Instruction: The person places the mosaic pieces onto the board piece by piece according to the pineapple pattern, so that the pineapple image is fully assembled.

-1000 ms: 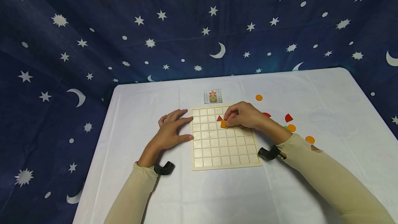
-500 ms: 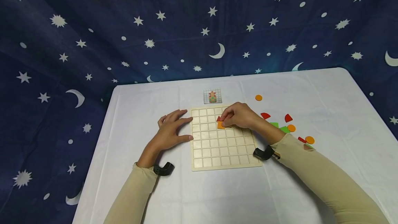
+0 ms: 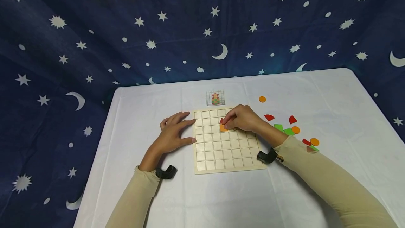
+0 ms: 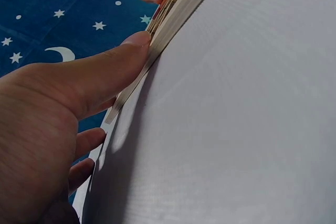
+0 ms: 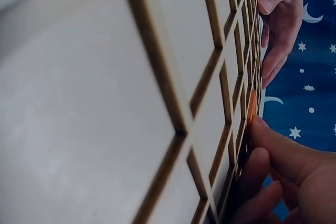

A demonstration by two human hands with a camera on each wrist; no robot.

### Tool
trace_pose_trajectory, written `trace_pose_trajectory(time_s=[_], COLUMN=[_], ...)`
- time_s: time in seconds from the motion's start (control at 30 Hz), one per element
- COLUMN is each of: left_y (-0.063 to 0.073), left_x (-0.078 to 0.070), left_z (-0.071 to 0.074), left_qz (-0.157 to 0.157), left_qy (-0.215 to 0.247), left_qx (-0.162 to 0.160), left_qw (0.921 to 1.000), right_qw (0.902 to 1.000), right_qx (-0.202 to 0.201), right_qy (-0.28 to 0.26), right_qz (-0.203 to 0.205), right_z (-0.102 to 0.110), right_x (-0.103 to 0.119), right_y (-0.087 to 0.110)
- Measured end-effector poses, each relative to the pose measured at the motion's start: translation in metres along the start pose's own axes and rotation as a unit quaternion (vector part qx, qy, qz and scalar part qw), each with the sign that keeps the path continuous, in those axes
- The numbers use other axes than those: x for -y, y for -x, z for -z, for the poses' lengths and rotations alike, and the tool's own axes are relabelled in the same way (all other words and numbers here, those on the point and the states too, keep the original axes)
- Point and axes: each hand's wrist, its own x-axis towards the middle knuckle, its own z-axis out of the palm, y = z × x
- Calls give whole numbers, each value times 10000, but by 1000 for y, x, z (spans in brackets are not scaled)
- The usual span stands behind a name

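One board [image 3: 231, 154] holds red triangle [image 3: 221, 121] and orange square [image 3: 223, 128], left hand [image 3: 173, 133] spread, right hand [image 3: 243, 118] pinching the square.

Starry blue cloth [image 3: 126, 6] behind white table [image 3: 227, 200]

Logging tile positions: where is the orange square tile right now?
In the head view, the orange square tile is on the far half of the wooden grid board, just below the red triangular tile, touched by the right hand.
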Motion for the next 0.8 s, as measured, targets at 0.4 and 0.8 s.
trace_pose_trajectory(time_s=[0.4,0.8], left_y=[0,1], left_x=[0,-1], left_z=[0,0], left_qz=[47,13], left_qy=[59,97], left_qx=[18,0], left_qw=[10000,10000], right_qw=[9991,9995], right_qx=[307,243], right_qy=[-268,-215], right_qz=[-123,-59], right_z=[8,4], right_x=[-3,-1], right_y=[2,3])
